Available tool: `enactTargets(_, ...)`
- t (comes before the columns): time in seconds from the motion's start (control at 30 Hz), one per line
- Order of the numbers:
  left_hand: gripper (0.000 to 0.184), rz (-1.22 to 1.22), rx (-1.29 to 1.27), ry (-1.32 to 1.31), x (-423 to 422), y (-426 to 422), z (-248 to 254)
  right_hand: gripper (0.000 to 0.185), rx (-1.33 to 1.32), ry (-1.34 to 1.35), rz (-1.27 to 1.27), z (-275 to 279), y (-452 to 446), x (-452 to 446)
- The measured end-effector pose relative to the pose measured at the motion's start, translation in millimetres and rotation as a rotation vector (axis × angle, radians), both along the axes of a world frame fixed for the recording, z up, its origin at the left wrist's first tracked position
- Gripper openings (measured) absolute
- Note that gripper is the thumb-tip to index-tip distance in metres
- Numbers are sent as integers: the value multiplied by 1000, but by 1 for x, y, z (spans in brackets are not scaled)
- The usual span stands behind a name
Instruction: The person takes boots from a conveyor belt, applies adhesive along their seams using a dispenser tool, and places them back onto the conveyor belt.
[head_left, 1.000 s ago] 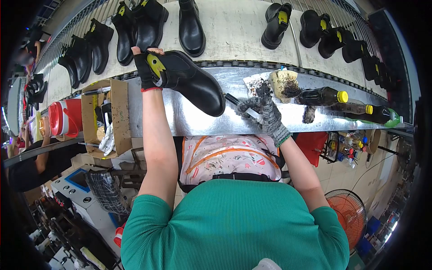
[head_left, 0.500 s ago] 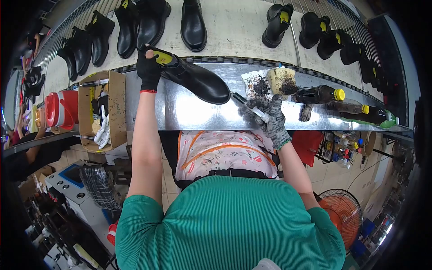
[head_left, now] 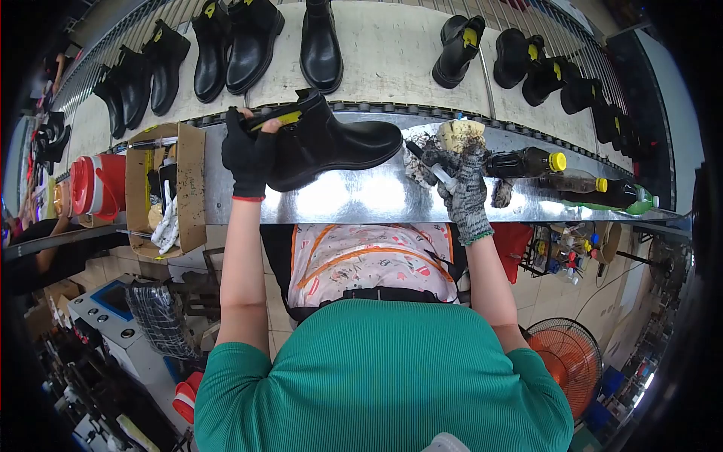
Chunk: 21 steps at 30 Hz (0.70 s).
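My left hand, in a black glove with bare fingertips, is closed on the top of a black ankle boot. The boot is held sideways over the metal bench, toe to the right, yellow lining showing at its opening. In a grey knit glove stained dark, my right hand grips a slim pen-like tool with a dark end and whitish body. Its dark end points up and left, apart from the boot. Beyond that hand lie a black-smeared white cloth and a yellowish sponge with dark stains.
Bottles with dark contents lie on the bench's right. A cardboard box of tools and a red bucket are at left. Several black boots stand on the conveyor behind. An orange fan stands lower right.
The boot has turned from slanting toe-down to nearly level, its toe moving up and right. My right hand has drawn the tool's tip away from the toe, toward the cloth.
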<state>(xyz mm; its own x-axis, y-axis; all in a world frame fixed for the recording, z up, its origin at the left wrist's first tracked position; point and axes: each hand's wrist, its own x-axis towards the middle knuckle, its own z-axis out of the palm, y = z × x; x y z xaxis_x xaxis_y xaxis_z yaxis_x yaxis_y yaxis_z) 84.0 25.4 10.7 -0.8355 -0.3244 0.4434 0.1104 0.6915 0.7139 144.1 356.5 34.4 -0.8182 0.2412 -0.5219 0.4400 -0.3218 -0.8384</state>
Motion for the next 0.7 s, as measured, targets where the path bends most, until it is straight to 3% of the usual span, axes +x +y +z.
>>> enactTargets(0.07,50,-11,13,3,12,9,9,70,31,-14,61,-16,8,-3)
enactTargets(0.17,52,25,-3,-87,31,21,22,60,-55,52,87,-11,4,-2)
enactTargets(0.23,54,-4,52,-132,41,27,30,44,158,108,199,-10,3,-2)
enactTargets(0.27,52,-28,84,-187,47,30,38,35,423,125,313,-15,5,-3)
enactTargets(0.33,53,-60,175,-284,58,36,46,21,686,179,414,-23,5,-4)
enactTargets(0.37,56,-77,202,-297,63,38,47,16,683,219,403,-25,4,-5)
enactTargets(0.57,59,-229,544,-360,85,46,34,14,461,344,395,-26,-4,-5)
enactTargets(0.6,60,-253,484,-415,87,43,33,15,442,390,403,-28,-5,-4)
enactTargets(0.7,61,-281,644,-540,94,51,41,16,754,460,506,-25,-8,-2)
